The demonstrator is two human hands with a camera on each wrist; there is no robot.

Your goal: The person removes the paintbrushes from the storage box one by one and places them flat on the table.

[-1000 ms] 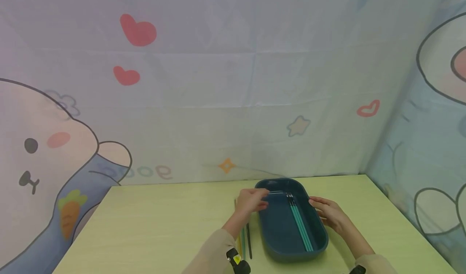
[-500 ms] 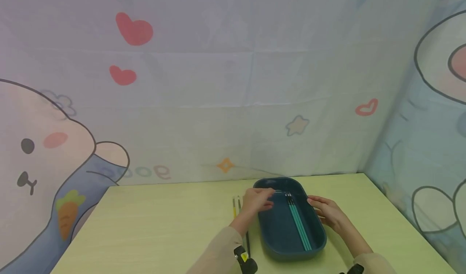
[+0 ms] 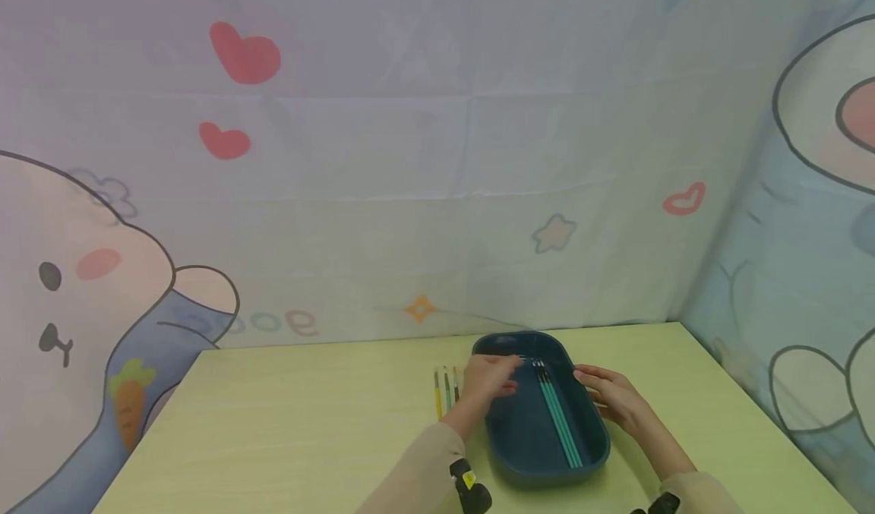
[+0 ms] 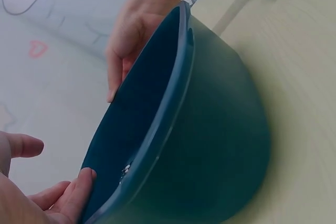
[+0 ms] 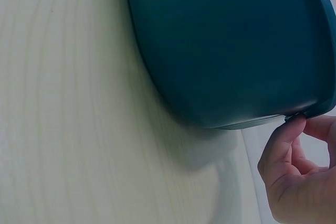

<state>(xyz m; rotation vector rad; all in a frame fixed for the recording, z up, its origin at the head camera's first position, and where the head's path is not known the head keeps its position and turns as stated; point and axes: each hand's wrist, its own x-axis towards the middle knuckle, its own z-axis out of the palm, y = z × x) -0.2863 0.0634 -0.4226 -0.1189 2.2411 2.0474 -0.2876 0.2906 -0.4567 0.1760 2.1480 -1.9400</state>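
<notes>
The dark blue tray point(image 3: 535, 472) lies on the table, with several thin green-handled sticks point(image 3: 562, 423) along its right inner side. My left hand point(image 3: 484, 381) reaches over the left rim, its fingers extended above the tray's far part. In the left wrist view, the left fingers point(image 4: 71, 198) are by the tray's rim point(image 4: 170, 103), thumb held apart. At the right rim, my right hand point(image 3: 615, 396) pinches the edge; the right wrist view shows thumb and finger meeting the tray point(image 5: 231, 51) at its corner, the hand point(image 5: 299, 182) outside it.
Left of the tray, partly behind the left wrist, lie several thin sticks, one of them yellow point(image 3: 438, 400). The light yellow table point(image 3: 287, 423) meets a printed cloth point(image 3: 376, 157) at its back edge, and another cloth stands on the right side.
My left hand has moved right, further over the tray, uncovering more of the sticks beside it. My right hand keeps its place at the rim. The head view has shifted slightly.
</notes>
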